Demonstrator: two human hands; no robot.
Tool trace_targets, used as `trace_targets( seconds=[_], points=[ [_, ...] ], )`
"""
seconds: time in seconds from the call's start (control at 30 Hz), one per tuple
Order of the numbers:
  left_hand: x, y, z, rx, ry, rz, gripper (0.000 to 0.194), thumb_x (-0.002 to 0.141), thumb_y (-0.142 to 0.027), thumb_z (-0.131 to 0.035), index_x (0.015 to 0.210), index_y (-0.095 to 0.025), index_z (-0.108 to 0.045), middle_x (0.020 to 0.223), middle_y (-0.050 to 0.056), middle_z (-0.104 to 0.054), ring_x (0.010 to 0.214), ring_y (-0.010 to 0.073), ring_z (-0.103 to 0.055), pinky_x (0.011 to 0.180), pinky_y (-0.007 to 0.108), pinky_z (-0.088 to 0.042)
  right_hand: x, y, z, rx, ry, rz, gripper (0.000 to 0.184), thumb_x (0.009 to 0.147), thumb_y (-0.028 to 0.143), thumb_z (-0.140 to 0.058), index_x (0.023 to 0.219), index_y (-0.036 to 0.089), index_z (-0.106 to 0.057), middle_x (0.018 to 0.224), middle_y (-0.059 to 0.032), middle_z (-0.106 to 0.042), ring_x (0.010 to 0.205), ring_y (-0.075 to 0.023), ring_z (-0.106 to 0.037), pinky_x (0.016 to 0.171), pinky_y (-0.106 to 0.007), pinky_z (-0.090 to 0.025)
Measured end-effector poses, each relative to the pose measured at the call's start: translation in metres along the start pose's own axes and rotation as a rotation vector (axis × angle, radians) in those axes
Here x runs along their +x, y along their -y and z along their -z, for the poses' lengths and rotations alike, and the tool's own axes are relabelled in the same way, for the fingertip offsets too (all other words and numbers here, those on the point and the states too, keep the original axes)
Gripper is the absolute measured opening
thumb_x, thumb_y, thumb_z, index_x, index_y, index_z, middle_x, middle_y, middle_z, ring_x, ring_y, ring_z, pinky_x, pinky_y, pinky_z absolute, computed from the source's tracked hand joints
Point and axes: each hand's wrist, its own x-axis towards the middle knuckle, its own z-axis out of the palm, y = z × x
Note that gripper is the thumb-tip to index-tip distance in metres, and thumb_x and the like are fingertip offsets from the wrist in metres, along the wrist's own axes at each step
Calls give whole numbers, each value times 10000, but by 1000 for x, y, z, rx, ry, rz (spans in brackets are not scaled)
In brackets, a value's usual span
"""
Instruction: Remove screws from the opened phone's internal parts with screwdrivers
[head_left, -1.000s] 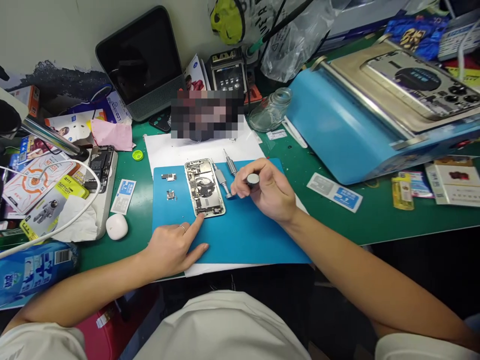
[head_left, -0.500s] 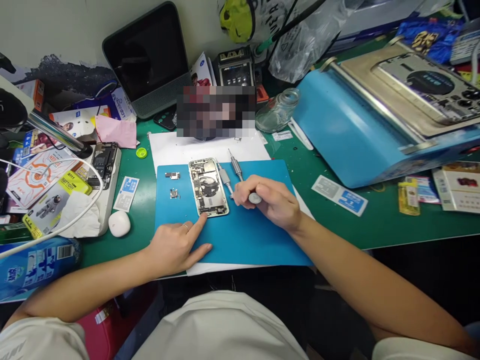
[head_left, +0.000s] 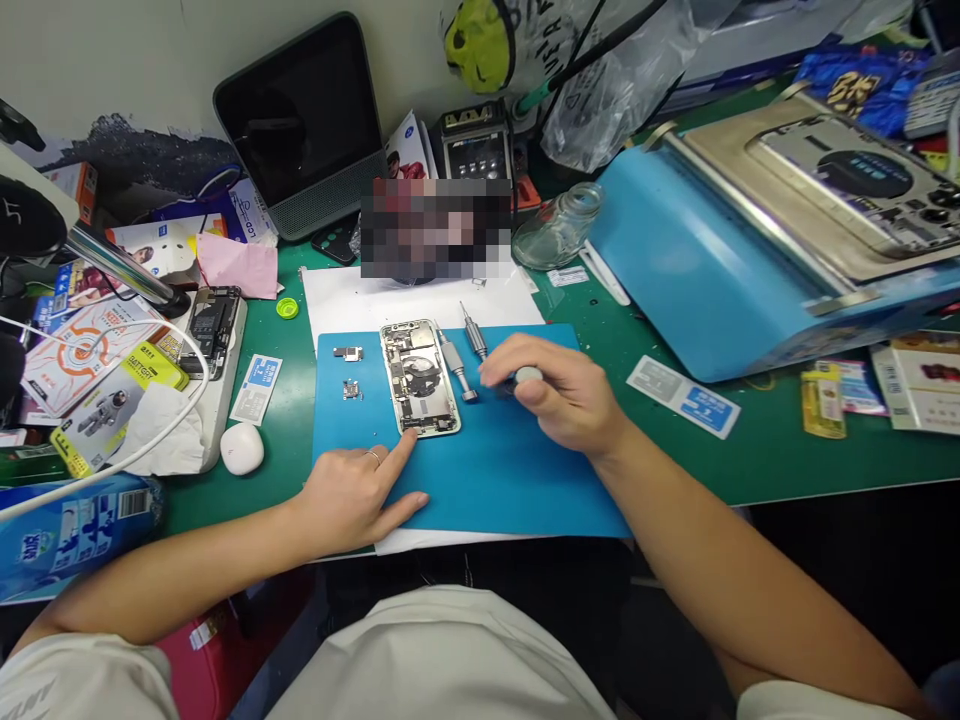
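Note:
An opened phone (head_left: pixel 421 378) lies on a blue mat (head_left: pixel 480 480), its inner parts exposed. The outstretched index finger of my left hand (head_left: pixel 360 490) touches the phone's lower edge; the thumb is spread apart and this hand grips nothing. My right hand (head_left: pixel 566 390) is curled above the mat, right of the phone, around a screwdriver (head_left: pixel 529 374); mainly its round grey end cap shows, and its tip is hidden. Between the phone and that hand lie a grey screwdriver (head_left: pixel 456 368) and a darker screwdriver (head_left: pixel 473 332). Left of the phone rest small phone parts (head_left: pixel 348 354).
A blue machine (head_left: pixel 675 260) with another phone on top stands at the right. A glass jar (head_left: pixel 555 230) lies tipped at the back. Boxes, a white cable (head_left: pixel 196 350) and a white earbud case (head_left: pixel 242 449) crowd the left. A card (head_left: pixel 684 396) lies right of the mat.
My right hand has lifted slightly and shifted right, its fingers loosening around the screwdriver, uncovering more of the grey screwdriver on the mat. My left finger stays on the phone's edge.

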Motion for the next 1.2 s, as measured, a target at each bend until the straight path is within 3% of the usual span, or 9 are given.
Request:
trace_targets(
  seconds=[0.2,0.3,0.4,0.57,0.77,1.0,1.2],
  points=[
    [0,0,1,-7,13,5,656,1105,-549,-284,1492,-47,-452,827,62,-728,658,239,-715,505,348,-501,-2,-5,19,-337,-348,59,361,947,643,-574,904,337,-760,750,-55,-637,692,-273,-579,649,-417,-421],
    [1,0,1,-5,20,6,651,1104,-548,-292,1489,-50,-456,825,58,-726,658,240,-715,505,351,-502,-2,-10,22,-454,-468,76,278,951,564,-635,967,321,-771,780,-57,-644,741,-273,-598,675,-413,-445],
    [1,0,1,-1,6,2,646,1106,-546,-284,1486,-52,-456,823,54,-725,654,239,-717,507,348,-500,1,-15,22,-526,-382,12,182,938,449,-707,994,289,-773,895,-66,-676,809,-255,-639,702,-396,-508],
    [1,0,1,0,-14,1,658,1107,-558,-259,1483,-54,-455,830,55,-730,666,237,-725,514,344,-505,1,-20,22,-622,-94,-40,151,973,359,-652,1030,265,-756,910,-56,-667,846,-239,-658,741,-391,-537],
    [1,0,2,3,22,13,668,1103,-568,-262,1489,-59,-455,842,67,-738,681,240,-727,528,346,-518,-1,-22,25,-656,190,-93,223,989,377,-606,859,240,-725,873,-64,-647,870,-250,-617,764,-410,-496],
    [1,0,2,-3,46,23,658,1098,-565,-295,1496,-65,-454,855,82,-743,691,242,-729,531,329,-510,0,-20,22,-609,239,-92,298,972,464,-636,793,230,-681,850,-57,-626,846,-244,-590,787,-418,-474],
    [1,1,1,1,29,15,660,1100,-565,-285,1502,-65,-443,851,84,-744,691,233,-729,539,317,-506,1,-18,22,-551,299,-78,252,939,449,-680,809,233,-680,863,-61,-618,862,-247,-589,770,-399,-484]
  ],
)
